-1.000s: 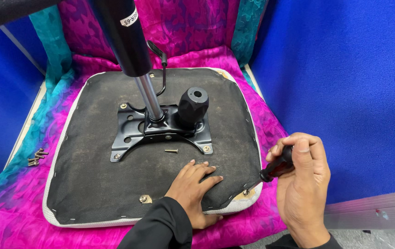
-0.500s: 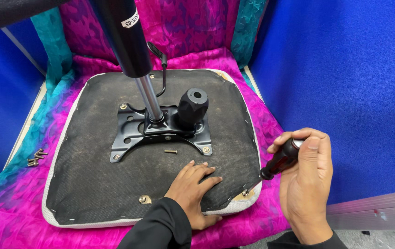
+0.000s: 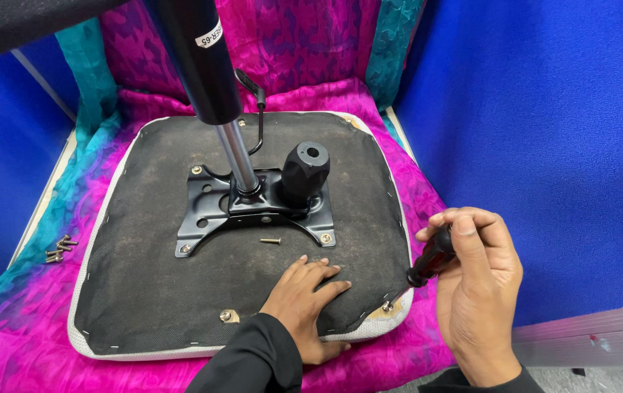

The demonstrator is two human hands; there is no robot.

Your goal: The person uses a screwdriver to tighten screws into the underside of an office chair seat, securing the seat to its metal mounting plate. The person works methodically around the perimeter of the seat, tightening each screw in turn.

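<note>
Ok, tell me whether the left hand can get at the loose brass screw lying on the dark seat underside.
Probably yes: the left hand lies flat close to the screw, with only bare seat underside between.

Draped in pink and teal cloth (image 3: 413, 189); bore an upturned chair seat (image 3: 144, 291) and loose screws (image 3: 58, 249).

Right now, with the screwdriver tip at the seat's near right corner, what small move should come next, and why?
Probably turn the screwdriver in place. The right hand holds it angled down with its tip at the corner screw, and the left hand lies flat on the upturned seat base, steadying it.
</note>
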